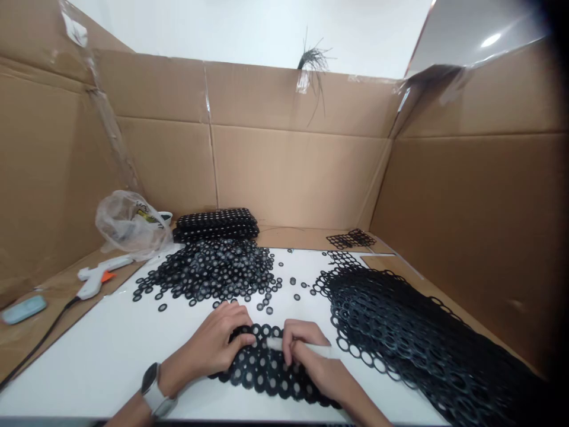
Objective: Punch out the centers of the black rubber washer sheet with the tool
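Head camera view: two bare hands work low at the near side of a white tabletop, whose front edge runs just on the near side of the grip. Left of the hands, the white surface spreads widely toward a brown strip, where a white glue gun and a pale blue object lie. Beyond the grip, a shorter stretch of white reaches to a loose heap of small black discs, with a few strays close to the left fingers. To the right, a narrow white gap divides the right hand from a large pile of black ring netting. Cardboard walls stand well apart on the far, left and right sides.

A black sheet dotted with pale circles lies directly under both hands, spanning the space between them and reaching toward the person. The left hand, a watch on its wrist, grasps the sheet's far left part, thumb pressed on top and fingers bent at the far edge. The right hand is closed around a whitish stick, its tip pointing left over the sheet toward the left thumb; whether the tip touches is too blurred to tell.
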{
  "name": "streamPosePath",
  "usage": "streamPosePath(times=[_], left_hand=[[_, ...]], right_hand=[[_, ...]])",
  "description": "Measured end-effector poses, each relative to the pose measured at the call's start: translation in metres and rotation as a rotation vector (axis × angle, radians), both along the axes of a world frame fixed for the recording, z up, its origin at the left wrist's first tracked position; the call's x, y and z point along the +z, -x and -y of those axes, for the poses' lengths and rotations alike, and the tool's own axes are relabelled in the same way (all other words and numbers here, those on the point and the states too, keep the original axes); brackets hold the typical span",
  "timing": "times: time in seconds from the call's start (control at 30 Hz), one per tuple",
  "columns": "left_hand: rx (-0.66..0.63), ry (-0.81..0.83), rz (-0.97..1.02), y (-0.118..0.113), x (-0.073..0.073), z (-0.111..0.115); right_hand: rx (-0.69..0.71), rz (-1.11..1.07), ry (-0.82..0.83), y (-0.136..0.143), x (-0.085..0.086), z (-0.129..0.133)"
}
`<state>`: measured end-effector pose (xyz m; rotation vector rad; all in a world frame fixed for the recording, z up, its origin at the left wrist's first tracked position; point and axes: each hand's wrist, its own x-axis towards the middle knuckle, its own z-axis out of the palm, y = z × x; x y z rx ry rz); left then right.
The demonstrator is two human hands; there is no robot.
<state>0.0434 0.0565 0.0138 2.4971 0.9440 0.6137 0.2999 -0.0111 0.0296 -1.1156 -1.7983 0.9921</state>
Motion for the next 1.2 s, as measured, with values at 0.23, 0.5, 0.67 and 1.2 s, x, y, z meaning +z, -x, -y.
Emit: streamPosePath(times=[0.23,0.5,0.67,1.2], left_hand=[[-0.006,-0.020,-0.073,-0.006,0.011,0.005],[0.016,0.157,-0.213,-0.017,0.034,-0.007],[-0.068,0.299,-0.258,-0.020,0.041,-0.015],[0.051,0.221,-0.130,-0.016,0.010,0.007]], right_hand=[[-0.010,0.038,0.093,-0.009,0.002,0.003],[0.011,0.042,0.051,-0.007,-0.002,0.003],[0.052,0.084,0.070,-0.010,0.003,0.006],[0.072,0.067,-0.037,-0.013,-0.008,0.010]])
